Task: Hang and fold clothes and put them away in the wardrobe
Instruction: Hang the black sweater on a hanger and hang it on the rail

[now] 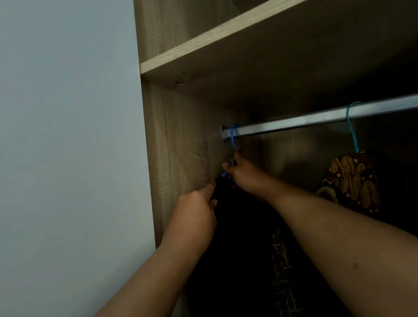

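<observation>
A blue hanger [234, 135] hooks over the metal rail [303, 120] at its far left end, close to the wardrobe's side panel [175, 149]. A black garment [238, 233] hangs from it. My right hand [244, 175] grips the hanger's neck just under the hook. My left hand [196, 212] pinches the black fabric at the hanger's left shoulder. The garment's lower part is lost in shadow.
Farther right on the rail a teal hanger [351, 127] carries a brown and gold patterned garment [350, 183]. A wooden shelf [264, 19] runs above the rail. A pale wall [57, 150] lies to the left of the wardrobe.
</observation>
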